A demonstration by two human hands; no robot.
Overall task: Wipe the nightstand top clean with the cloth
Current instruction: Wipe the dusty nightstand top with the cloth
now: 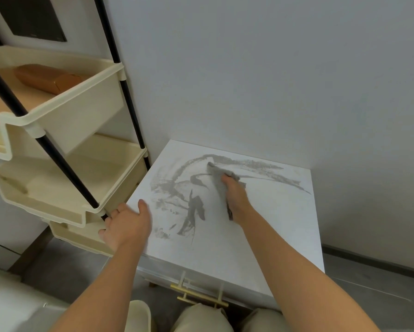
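The white nightstand top (268, 226) stands against the wall and is marked with grey wet smears (194, 212) across its left and far parts. My right hand (237, 197) presses a crumpled grey cloth (219, 178) flat on the top near its middle, fingers closed over it. At the top's left edge rests my left hand (127, 224), thumb on the surface and fingers curled down over the side.
A cream plastic tiered rack (64, 130) on black poles stands close against the nightstand's left side, with a brown case (45, 77) on its upper shelf. A gold drawer handle (201, 295) sticks out at the front. Grey wall lies behind and to the right.
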